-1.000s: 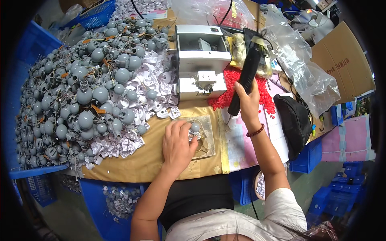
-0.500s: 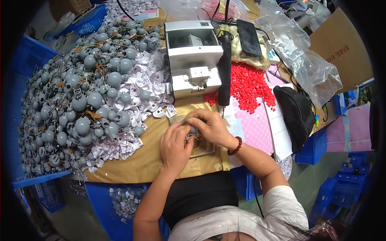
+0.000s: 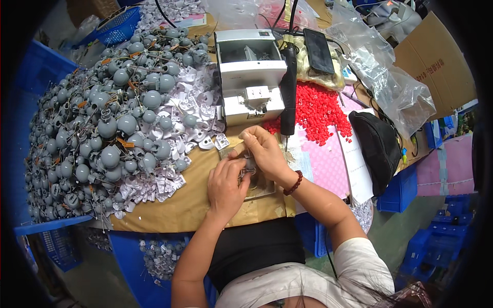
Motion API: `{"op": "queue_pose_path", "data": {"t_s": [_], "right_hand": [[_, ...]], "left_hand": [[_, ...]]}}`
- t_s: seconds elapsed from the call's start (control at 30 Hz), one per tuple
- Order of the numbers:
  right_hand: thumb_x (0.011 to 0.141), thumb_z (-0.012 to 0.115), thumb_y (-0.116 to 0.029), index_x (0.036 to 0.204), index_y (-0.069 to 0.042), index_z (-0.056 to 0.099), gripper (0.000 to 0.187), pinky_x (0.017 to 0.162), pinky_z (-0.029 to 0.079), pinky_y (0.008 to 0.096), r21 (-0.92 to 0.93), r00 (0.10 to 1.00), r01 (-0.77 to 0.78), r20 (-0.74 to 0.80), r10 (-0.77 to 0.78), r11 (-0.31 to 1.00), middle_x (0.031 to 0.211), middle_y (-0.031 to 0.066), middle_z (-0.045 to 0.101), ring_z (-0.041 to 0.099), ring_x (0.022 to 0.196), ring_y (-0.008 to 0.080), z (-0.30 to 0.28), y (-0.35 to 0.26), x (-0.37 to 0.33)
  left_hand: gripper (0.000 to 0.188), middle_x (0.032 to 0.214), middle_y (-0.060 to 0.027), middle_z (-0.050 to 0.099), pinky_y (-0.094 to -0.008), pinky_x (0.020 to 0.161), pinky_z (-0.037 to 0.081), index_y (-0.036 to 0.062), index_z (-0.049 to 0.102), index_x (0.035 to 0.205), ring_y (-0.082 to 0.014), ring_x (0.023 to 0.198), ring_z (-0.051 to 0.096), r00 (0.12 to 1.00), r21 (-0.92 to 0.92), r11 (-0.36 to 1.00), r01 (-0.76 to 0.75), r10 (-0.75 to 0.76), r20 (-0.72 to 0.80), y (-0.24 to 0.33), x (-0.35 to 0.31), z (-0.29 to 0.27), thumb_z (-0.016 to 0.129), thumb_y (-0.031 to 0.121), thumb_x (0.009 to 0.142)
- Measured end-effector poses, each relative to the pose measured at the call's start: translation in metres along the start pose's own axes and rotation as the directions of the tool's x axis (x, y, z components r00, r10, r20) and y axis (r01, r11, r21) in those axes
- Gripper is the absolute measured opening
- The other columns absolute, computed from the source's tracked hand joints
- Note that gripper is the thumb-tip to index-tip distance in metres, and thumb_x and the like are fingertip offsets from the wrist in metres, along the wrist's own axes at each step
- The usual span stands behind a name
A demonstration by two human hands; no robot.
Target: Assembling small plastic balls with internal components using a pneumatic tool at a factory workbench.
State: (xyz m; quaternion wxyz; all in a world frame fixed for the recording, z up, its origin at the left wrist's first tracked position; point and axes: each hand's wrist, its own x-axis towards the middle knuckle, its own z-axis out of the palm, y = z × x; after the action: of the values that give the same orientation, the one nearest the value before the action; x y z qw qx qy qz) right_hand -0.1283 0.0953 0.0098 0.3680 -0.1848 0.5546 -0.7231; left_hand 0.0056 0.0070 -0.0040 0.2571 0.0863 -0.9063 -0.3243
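My left hand (image 3: pixel 226 182) is closed round a small grey part (image 3: pixel 248 165), mostly hidden by the fingers. Just above and to its right, my right hand (image 3: pixel 264 154) has thumb and forefinger pinched together; whatever is between them is too small to make out. Both hands are over a flat plate (image 3: pixel 263 191) on the brown work mat (image 3: pixel 179 208). Beyond them stands a white box-shaped machine (image 3: pixel 251 74) with an open tray of small parts on top. A black electric screwdriver (image 3: pixel 288 95) hangs upright beside it, bit down, close to my right hand.
A large heap of grey ball-shaped housings (image 3: pixel 110 128) with wires fills the left side, white plastic pieces (image 3: pixel 190 115) beside it. Red small parts (image 3: pixel 316 113) lie right of the screwdriver. Farther right are a black pouch (image 3: pixel 377 149), a phone (image 3: pixel 318 50) and a cardboard box (image 3: pixel 436 64).
My right hand has lifted up and away from my left hand, its fingers still pinched. The left hand keeps hold of the grey part and has barely moved.
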Motion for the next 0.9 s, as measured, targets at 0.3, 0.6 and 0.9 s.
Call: {"op": "queue_pose_path", "data": {"t_s": [0.3, 0.6, 0.9], "right_hand": [[0.107, 0.054, -0.018, 0.126, 0.001, 0.059, 0.027, 0.088, 0.057, 0.0282, -0.12, 0.993, -0.038, 0.107, 0.051, 0.992, 0.112, 0.0088, 0.069, 0.071, 0.104, 0.0177, -0.069, -0.032, -0.028], [0.105, 0.06, -0.015, 0.118, 0.003, 0.063, 0.023, 0.084, 0.055, 0.026, -0.37, 0.997, -0.026, 0.062, 0.053, 0.929, 0.103, 0.006, 0.071, 0.069, 0.098, 0.0117, -0.116, -0.028, -0.068], [0.085, 0.071, -0.001, 0.097, -0.003, 0.069, 0.012, 0.07, 0.054, 0.0397, -0.98, 0.871, 0.179, 0.12, -0.476, 0.081, 0.089, 0.0122, 0.068, 0.066, 0.082, 0.0318, -0.164, -0.043, -0.092]], "left_hand": [[0.035, 0.112, -0.0157, 0.065, -0.0398, 0.081, 0.057, 0.0056, 0.063, 0.118, -0.036, 0.097, 0.068, 0.922, -0.11, 0.955, 0.275, -0.23, 0.312, 0.015, -0.061, -0.132, 0.072, -0.002, 0.085], [0.025, 0.102, -0.0163, 0.063, -0.0478, 0.084, 0.05, 0.0056, 0.067, 0.107, -0.039, 0.097, 0.061, 0.611, 0.36, 0.912, 0.196, -0.401, 0.683, -0.022, -0.118, -0.208, 0.071, 0.003, 0.082], [0.038, 0.107, -0.012, 0.062, -0.0424, 0.085, 0.052, 0.0094, 0.067, 0.12, -0.0325, 0.1, 0.06, 0.931, 0.292, 0.928, -0.231, 0.124, 0.345, -0.042, 0.055, -0.054, 0.063, -0.002, 0.084]]}}
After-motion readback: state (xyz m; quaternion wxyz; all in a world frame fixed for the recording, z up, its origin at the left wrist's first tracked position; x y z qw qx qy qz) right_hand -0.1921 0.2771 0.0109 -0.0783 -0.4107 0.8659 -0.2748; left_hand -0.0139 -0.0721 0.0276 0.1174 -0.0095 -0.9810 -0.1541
